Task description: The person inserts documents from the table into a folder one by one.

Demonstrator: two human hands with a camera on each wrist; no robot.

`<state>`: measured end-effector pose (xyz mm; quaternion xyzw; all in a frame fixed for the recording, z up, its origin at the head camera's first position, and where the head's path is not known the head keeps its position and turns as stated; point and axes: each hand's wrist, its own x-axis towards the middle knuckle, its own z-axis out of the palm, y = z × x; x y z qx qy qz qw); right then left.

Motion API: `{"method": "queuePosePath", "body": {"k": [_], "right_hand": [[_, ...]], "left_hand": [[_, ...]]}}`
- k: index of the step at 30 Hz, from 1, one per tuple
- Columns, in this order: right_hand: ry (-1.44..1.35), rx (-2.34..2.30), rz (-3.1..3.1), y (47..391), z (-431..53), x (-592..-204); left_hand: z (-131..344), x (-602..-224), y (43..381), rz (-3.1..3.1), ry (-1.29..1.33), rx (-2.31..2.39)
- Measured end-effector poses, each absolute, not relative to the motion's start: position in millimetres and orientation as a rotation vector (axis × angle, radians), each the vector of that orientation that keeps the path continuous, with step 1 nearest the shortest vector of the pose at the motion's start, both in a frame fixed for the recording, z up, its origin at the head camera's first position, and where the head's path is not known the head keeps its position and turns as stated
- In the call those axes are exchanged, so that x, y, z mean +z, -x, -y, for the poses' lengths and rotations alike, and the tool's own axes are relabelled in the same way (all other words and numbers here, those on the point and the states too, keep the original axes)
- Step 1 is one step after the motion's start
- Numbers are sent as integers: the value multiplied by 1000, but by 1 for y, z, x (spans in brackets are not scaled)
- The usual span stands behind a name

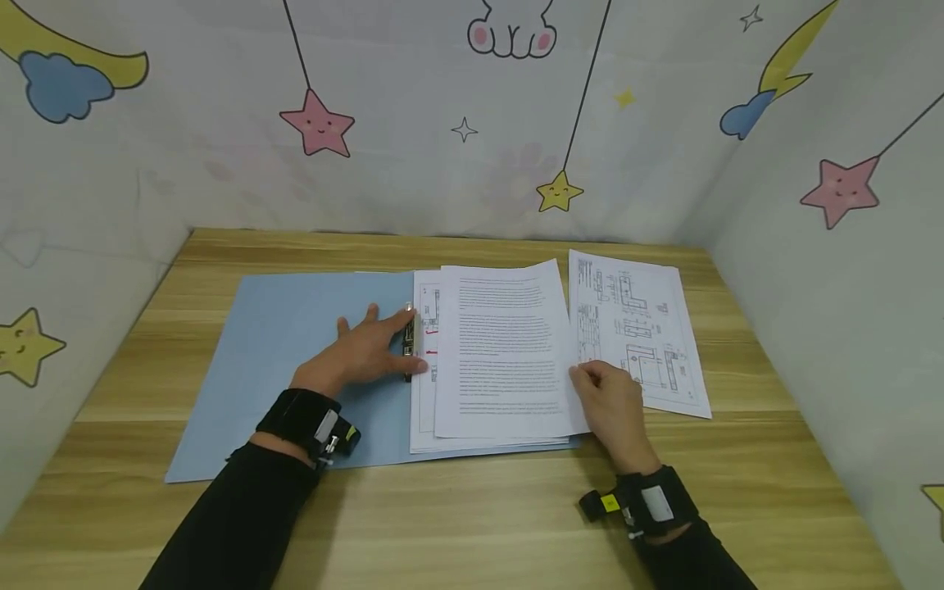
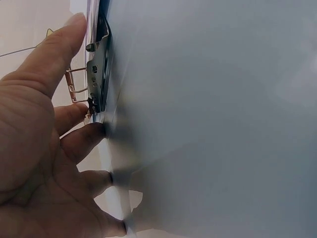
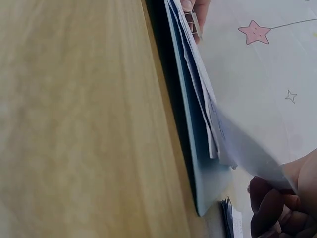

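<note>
A blue folder (image 1: 310, 315) lies opened out on the table, with a metal clip (image 1: 409, 340) along its middle, seen closer in the left wrist view as a lever clip (image 2: 98, 74) with wire loops. Spread across it, my left hand (image 1: 361, 352) rests thumb and index finger at either end of the clip. A sheet of printed text (image 1: 509, 352) lies over a sheet with drawings (image 1: 422, 418). My right hand (image 1: 614, 406) pinches the text sheet's lower right edge; in the right wrist view that paper (image 3: 255, 151) bends up between thumb and fingers.
A drawing sheet (image 1: 627, 328) lies on the wooden table (image 1: 472, 524) to the right, partly beside and behind my right hand. White walls (image 1: 413, 180) with printed stars and clouds enclose the table at the back and sides.
</note>
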<state>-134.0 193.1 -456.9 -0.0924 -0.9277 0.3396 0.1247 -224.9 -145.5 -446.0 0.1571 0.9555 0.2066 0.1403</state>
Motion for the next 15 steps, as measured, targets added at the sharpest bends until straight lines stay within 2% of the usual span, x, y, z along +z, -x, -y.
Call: {"method": "queuePosePath", "body": {"k": [15], "right_hand": [[255, 1032, 2704, 133, -178, -452]], "left_hand": [[144, -444, 228, -2752, -456, 569]]}}
